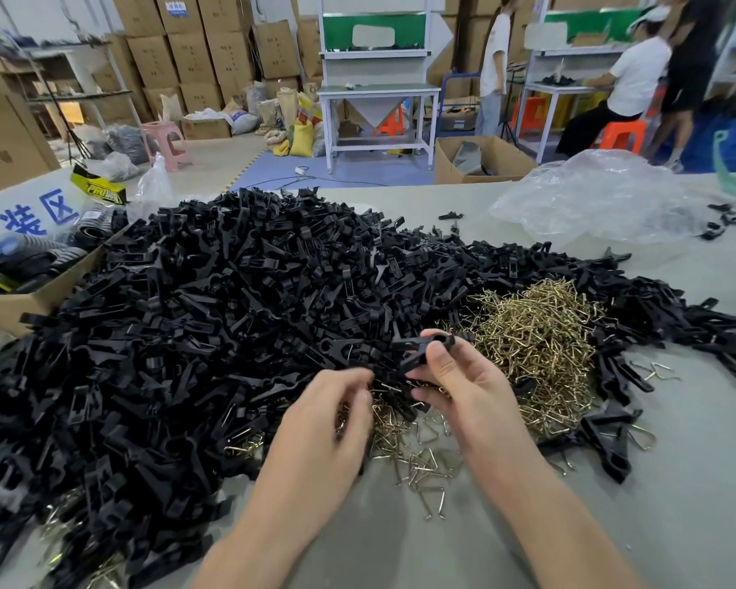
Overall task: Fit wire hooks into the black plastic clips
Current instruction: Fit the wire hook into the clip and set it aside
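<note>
Right hand (455, 376) raised over the middle of the desk (676, 482), grip clamped on one black plastic clip (421, 346), thumb over the top and fingers curled beneath. Just left of it, left hand (336, 414), fingers bent down towards the loose wire hooks (404, 440) scattered at the near edge. Blurred there, so cannot tell whether that grip is together on a hook or on nothing.

Behind and left of both hands, a broad heap of black clips (230, 312), spreading from the near left corner to the far middle. To the right, touching that heap, a brassy mound of wire hooks (536, 333). Far right on the desk, a crumpled clear plastic bag (604, 197). At the far left edge, an open cardboard box (18, 308) with dark goods inside.
</note>
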